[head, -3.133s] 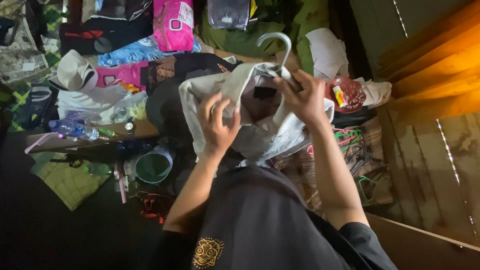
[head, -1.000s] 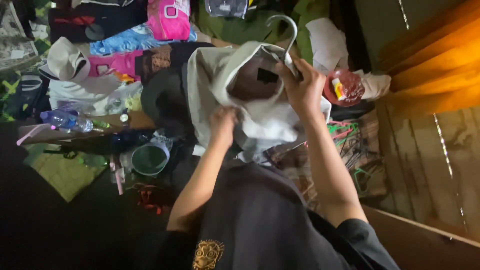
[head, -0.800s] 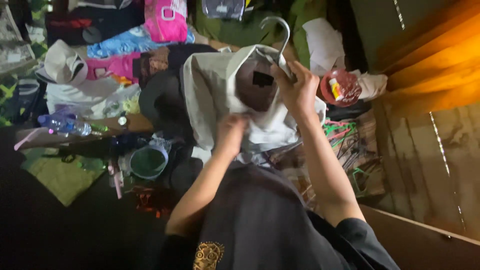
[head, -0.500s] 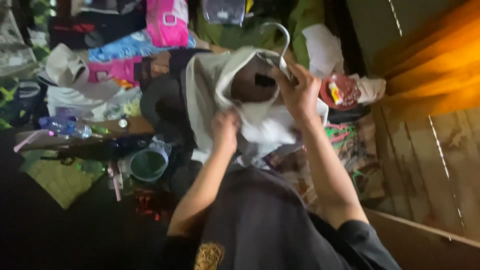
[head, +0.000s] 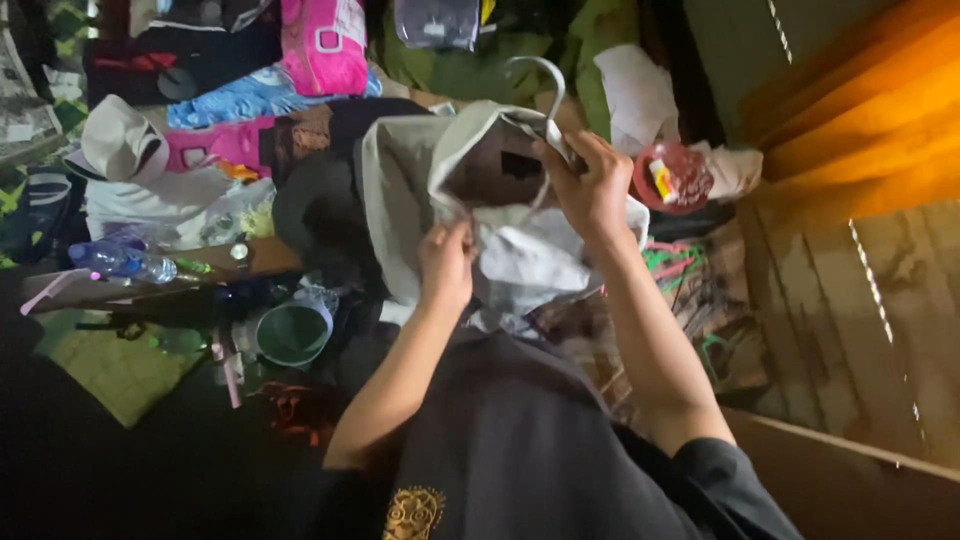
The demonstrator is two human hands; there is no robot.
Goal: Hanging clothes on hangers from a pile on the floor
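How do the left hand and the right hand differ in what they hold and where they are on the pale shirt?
The right hand is higher and grips the neck of the white hanger at the collar of the pale shirt; the left hand is lower and pinches only cloth at the front opening. The right hand's fingers spread around the hanger; the left hand's are bunched. Both are bare and closed on the same shirt.

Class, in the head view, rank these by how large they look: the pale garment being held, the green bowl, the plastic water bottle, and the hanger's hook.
1. pale garment
2. green bowl and plastic water bottle, too alike to rank
3. hanger's hook
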